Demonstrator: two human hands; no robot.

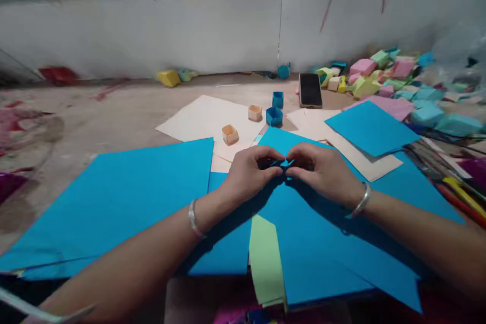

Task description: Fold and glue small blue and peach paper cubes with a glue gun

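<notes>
Pinching small blue paper piece (285, 164) with left hand (246, 171) plus right hand (330, 172). Probably super light, crushes easily; grip edges gently.

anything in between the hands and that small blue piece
Nothing visible: the left hand and right hand both pinch the small blue piece directly. The nearer blue box stands beyond them, not between.
</notes>
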